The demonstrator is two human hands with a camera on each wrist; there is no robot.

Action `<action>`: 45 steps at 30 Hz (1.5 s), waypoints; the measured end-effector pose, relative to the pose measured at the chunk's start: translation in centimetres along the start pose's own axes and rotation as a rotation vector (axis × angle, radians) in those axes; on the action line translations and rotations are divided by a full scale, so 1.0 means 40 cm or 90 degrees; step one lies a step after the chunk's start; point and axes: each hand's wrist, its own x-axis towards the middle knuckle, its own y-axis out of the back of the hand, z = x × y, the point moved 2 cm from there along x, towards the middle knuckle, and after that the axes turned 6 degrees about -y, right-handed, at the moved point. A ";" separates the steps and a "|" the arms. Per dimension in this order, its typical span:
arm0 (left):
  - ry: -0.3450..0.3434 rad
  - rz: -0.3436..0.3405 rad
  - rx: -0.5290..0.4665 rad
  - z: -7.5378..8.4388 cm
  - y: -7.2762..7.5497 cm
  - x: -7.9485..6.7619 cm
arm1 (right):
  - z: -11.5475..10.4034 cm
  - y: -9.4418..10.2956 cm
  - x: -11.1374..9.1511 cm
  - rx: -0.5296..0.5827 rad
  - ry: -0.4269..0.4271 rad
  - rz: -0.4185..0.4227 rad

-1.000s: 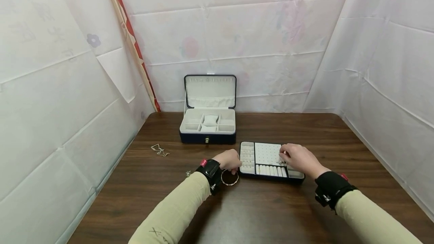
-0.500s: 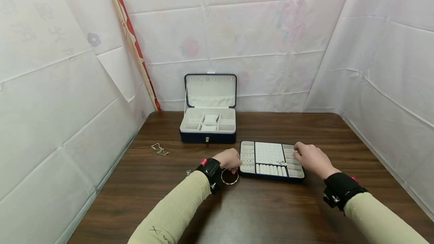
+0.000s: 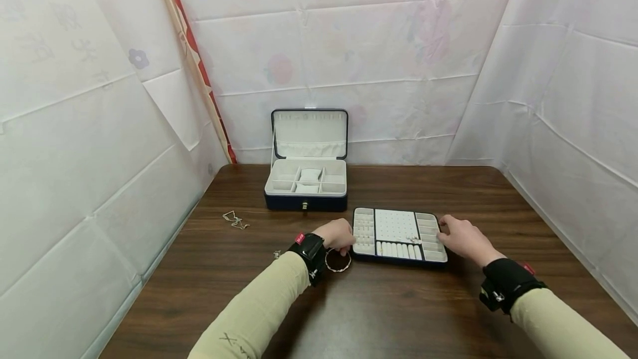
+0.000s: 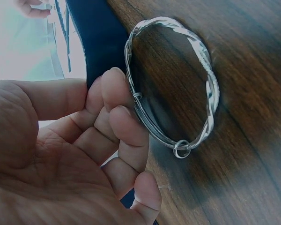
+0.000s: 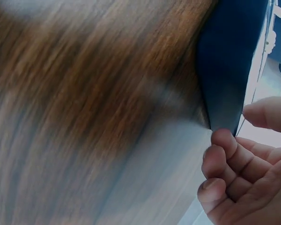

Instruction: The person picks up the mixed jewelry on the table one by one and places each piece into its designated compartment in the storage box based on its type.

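Note:
A navy jewelry tray (image 3: 399, 261) with white compartments, a dotted panel and ring rolls lies on the table. My left hand (image 3: 338, 234) holds its left edge, thumb near the rim and curled fingers against the outer wall. Beside those fingertips a twisted silver bangle (image 4: 213, 101) lies on the wood, touching or almost touching them. At the tray's right end, my right hand (image 3: 466, 241) grips the edge, with the thumb (image 5: 267, 114) at the rim and fingers under the corner. Small jewelry pieces (image 3: 412, 240) sit at the dotted panel's lower right.
Behind the tray stands an open navy jewelry box (image 3: 305, 203), its lid raised and small cushions inside. A thin chain (image 3: 235, 220) lies at the left. A small shiny piece (image 3: 276, 254) is near my left sleeve. White sheets (image 3: 379, 71) hang around the table.
My right hand has left the dotted panel's lower right and shifted rightward to the tray's right edge. The small jewelry pieces there are now uncovered. My left hand stays put.

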 end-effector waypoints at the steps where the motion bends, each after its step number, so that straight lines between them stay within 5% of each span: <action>1: 0.003 0.000 -0.001 0.002 0.000 -0.001 | 0.001 0.000 0.000 0.004 0.002 -0.004; 16: -0.005 0.014 0.002 -0.002 -0.004 0.002 | -0.002 -0.012 0.009 0.117 -0.040 -0.088; 45: -0.013 0.017 -0.010 0.001 -0.002 -0.009 | 0.004 -0.024 0.020 0.085 -0.035 -0.108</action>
